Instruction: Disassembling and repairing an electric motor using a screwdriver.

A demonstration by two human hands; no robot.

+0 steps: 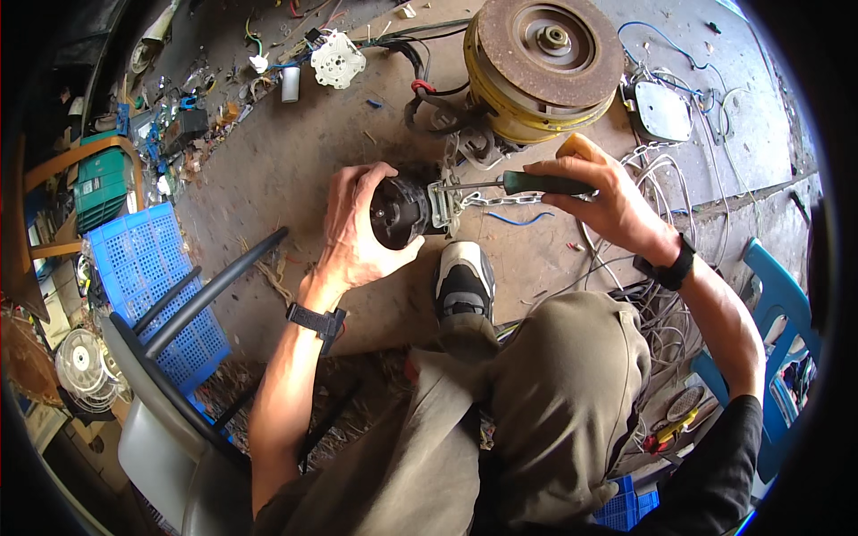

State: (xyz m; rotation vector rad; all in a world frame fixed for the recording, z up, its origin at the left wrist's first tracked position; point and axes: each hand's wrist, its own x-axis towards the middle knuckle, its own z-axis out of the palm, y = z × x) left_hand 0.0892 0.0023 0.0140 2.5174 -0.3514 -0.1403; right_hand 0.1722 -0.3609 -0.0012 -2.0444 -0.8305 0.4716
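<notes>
My left hand point(347, 234) is wrapped round a dark, round motor-like part point(399, 213) that lies on its side on the worn board. In my right hand point(617, 196) is a screwdriver point(543, 184) with a dark green handle. Its shaft points left, and the tip meets or lies very near a metal bracket point(441, 204) beside the dark part; exact contact cannot be made out. A metal chain point(492, 202) runs right from the bracket, below the screwdriver. My shoe point(464, 281) rests just below the dark part.
A large rusty pulley wheel point(536, 54) on a yellow drum stands beyond my hands. Loose cables point(657, 326) tangle at the right. A blue crate point(161, 277) and a chair point(170, 429) stand at the left. A blue plastic chair point(773, 330) is at the right.
</notes>
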